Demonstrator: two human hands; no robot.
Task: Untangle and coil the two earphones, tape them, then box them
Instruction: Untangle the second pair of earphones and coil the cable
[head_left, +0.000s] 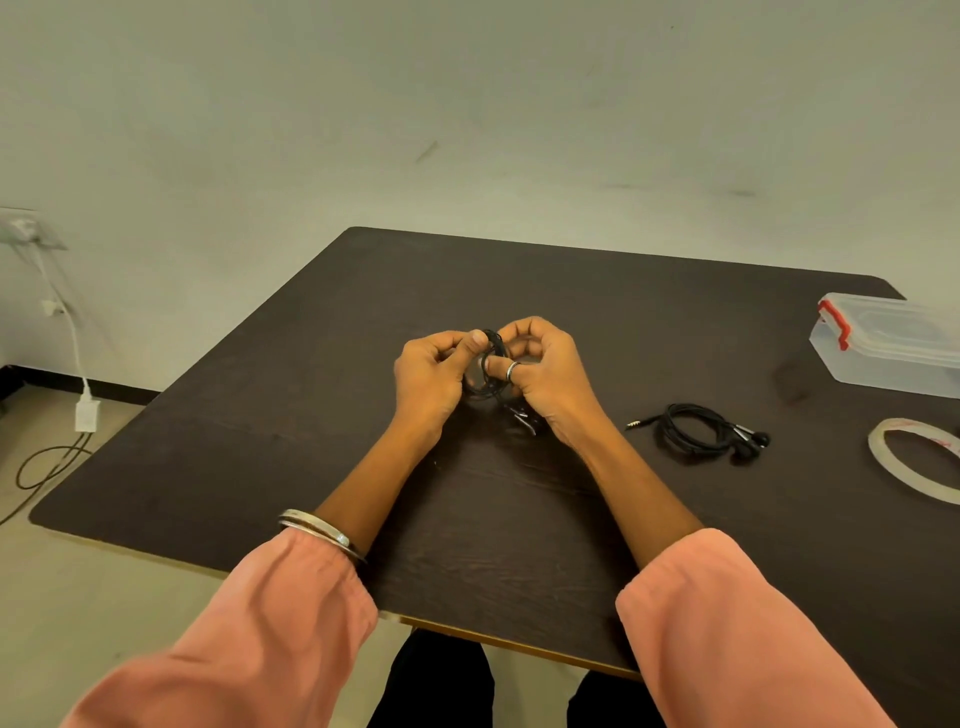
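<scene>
Here both hands' curled fingers (480, 340) pinch one coiled black earphone (488, 364).

Both hands, left hand (428, 376) and right hand (545, 371), pinch a black earphone coil (488, 364) above the dark table (519, 519). At three o'clock lie a second coiled earphone (698, 431), a tape roll (914, 457) and a clear box (891, 345)

No words, numbers or brand names can be read anywhere here. The tape roll (915, 460) at the right edge has some small red marks on its inner side, maybe print, but they are too blurry and tiny to read.
</scene>
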